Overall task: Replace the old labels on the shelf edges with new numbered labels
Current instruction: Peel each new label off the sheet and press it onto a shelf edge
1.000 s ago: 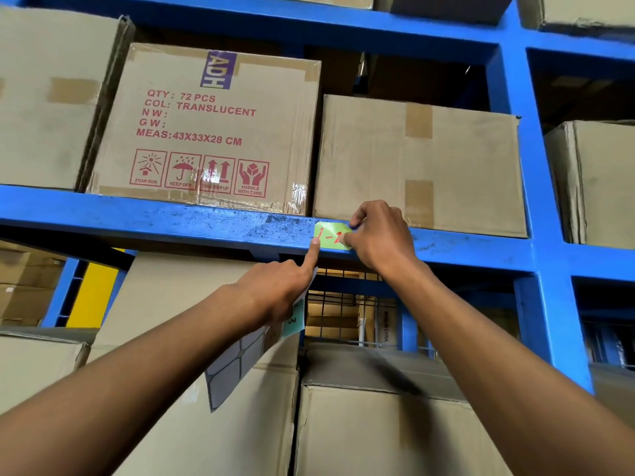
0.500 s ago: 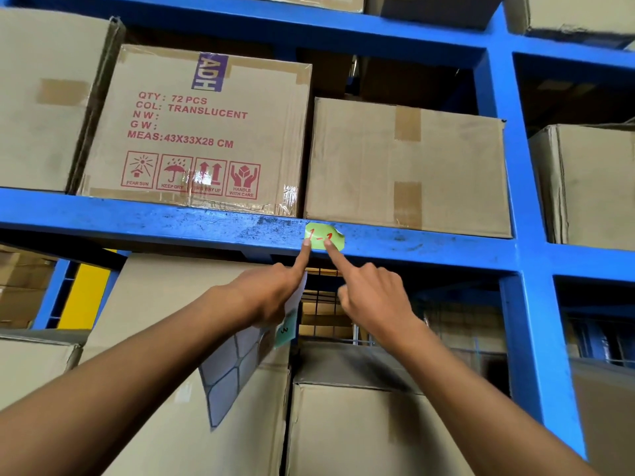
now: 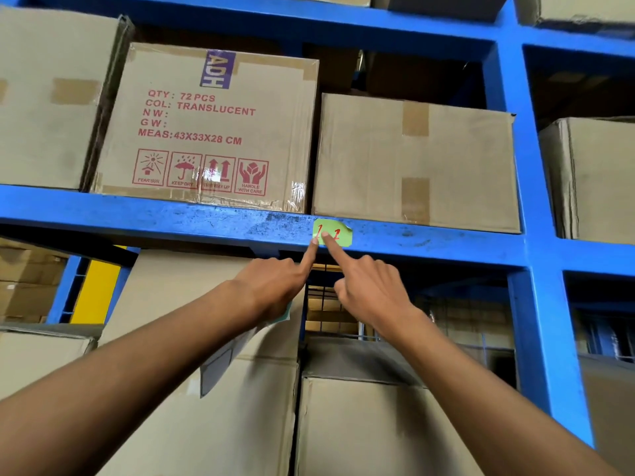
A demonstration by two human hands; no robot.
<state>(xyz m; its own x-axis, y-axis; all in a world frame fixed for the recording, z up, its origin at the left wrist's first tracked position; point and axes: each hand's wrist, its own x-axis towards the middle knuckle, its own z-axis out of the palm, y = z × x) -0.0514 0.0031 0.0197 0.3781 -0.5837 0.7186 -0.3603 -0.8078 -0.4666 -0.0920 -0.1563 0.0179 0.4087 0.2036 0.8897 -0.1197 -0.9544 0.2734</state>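
Boxes (image 3: 412,159) above green label (image 3: 340,235); both forefingers pressing it, sheet (image 3: 223,359) under left hand (image 3: 271,286)

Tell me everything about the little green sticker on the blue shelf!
The green sticker is a small, pale green paper label with red handwritten marks that look like a 1 and a 2. It sits flat on the front edge of the blue shelf beam, below the gap between two cardboard boxes. Its top right corner looks torn. The left hand and right hand each press a forefinger on it.

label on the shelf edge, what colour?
Light green label with red handwritten numerals, on the blue beam; head view.
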